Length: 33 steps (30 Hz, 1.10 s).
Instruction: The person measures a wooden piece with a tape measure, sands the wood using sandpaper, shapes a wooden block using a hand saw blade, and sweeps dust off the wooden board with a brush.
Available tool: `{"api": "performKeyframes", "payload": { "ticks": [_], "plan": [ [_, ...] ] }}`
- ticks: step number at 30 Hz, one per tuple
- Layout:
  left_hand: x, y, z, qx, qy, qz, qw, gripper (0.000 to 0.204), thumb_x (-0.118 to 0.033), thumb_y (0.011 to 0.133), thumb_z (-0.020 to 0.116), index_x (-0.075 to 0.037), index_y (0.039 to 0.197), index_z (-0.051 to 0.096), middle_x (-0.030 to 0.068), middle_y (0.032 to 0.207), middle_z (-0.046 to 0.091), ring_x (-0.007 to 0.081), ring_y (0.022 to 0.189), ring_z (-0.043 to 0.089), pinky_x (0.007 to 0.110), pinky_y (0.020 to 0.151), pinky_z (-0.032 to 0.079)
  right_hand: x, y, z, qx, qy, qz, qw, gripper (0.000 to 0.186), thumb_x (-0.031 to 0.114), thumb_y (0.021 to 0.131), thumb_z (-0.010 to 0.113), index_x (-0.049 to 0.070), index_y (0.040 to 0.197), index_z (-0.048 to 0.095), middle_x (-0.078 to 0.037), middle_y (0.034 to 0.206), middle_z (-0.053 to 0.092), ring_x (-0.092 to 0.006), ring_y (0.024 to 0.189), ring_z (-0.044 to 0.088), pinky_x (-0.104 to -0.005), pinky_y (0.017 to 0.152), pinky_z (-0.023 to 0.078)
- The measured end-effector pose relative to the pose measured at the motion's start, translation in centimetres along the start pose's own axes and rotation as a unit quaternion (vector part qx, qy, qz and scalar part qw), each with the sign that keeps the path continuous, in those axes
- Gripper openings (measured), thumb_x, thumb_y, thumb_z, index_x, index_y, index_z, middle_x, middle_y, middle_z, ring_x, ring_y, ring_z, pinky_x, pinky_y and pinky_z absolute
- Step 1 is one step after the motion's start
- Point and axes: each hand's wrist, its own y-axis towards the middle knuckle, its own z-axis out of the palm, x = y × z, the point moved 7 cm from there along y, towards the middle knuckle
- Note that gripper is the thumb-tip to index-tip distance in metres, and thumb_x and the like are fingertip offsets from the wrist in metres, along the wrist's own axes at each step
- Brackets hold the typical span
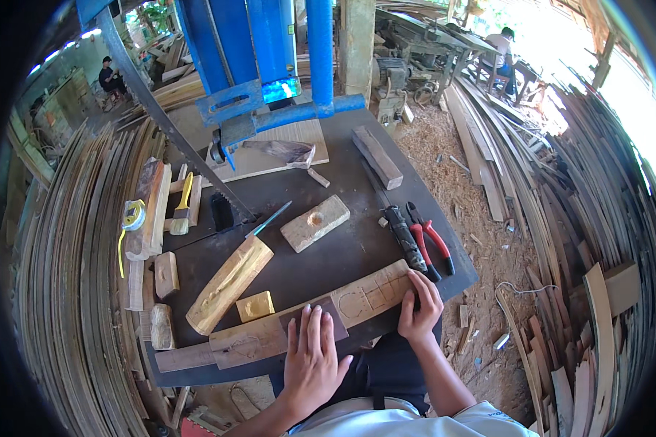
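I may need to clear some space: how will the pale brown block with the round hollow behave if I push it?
The block is likely stiff, since it looks thick and straight-edged. It should slide rather than roll or tip, as it lies on a broad face on the dark table. Its rough-looking surface probably isn't slippery.

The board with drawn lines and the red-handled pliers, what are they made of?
The board looks like bare wood, matte and brown. The pliers seem to have dark metal jaws; their smooth red-and-black grips could be plastic or rubber.
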Motion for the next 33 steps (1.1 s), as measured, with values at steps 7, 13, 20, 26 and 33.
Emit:
{"api": "performKeyframes", "payload": {
  "ticks": [7, 13, 20, 26, 33],
  "plan": [
    [-1.5, 5.3, 0.9, -0.042, -0.049, 0.051, 0.997, 0.092, -0.041, 0.094, 0.078, 0.012, 0.157, 0.036, 0.0347, 0.164, 0.034, 0.0494, 0.156, 0.034, 0.060, 0.128, 0.028, -0.1, 0.0, 0.1, 0.014, -0.006, 0.006, 1.000, 0.041, 0.003, 0.088, 0.063, -0.005, 0.127, 0.073, -0.025, 0.123, 0.075, -0.0416, 0.108, 0.075, -0.0456, 0.098, 0.058],
    [-2.0, 5.9, 1.7, -0.025, 0.019, 0.077, 0.997, 0.101, -0.049, 0.096, 0.073, 0.007, 0.166, 0.028, 0.0325, 0.172, 0.026, 0.0474, 0.159, 0.030, 0.058, 0.129, 0.025, 0.2, 0.2, 0.0, 0.020, -0.017, 0.017, 1.000, 0.042, 0.003, 0.088, 0.064, -0.006, 0.128, 0.072, -0.027, 0.124, 0.074, -0.0436, 0.110, 0.074, -0.0471, 0.099, 0.057],
    [3.7, -2.8, 0.6, 0.020, 0.006, -0.016, 1.000, 0.103, -0.049, 0.091, 0.077, 0.005, 0.166, 0.032, 0.0327, 0.173, 0.026, 0.0497, 0.162, 0.025, 0.064, 0.128, 0.021, 4.2, 2.8, 0.9, 0.147, -0.033, -0.032, 0.988, 0.040, 0.009, 0.086, 0.072, 0.004, 0.125, 0.074, -0.018, 0.137, 0.068, -0.0414, 0.131, 0.060, -0.0536, 0.112, 0.046],
    [6.2, -6.9, -0.2, 0.036, 0.048, -0.057, 0.997, 0.101, -0.049, 0.090, 0.078, 0.004, 0.165, 0.034, 0.0331, 0.172, 0.027, 0.0517, 0.161, 0.025, 0.067, 0.127, 0.022, 9.4, 4.8, 5.1, 0.305, 0.006, -0.153, 0.940, 0.050, 0.036, 0.091, 0.075, 0.011, 0.135, 0.073, -0.012, 0.141, 0.067, -0.0370, 0.138, 0.055, -0.0579, 0.119, 0.037],
    [4.5, -3.1, 0.6, 0.005, 0.004, -0.052, 0.999, 0.102, -0.048, 0.088, 0.079, 0.004, 0.164, 0.035, 0.0335, 0.171, 0.028, 0.0531, 0.158, 0.030, 0.068, 0.125, 0.026, 10.0, 4.5, 8.7, 0.390, 0.040, -0.166, 0.905, 0.052, 0.044, 0.096, 0.076, 0.003, 0.128, 0.073, -0.016, 0.126, 0.070, -0.0365, 0.120, 0.064, -0.0481, 0.106, 0.051]
  ]
}}
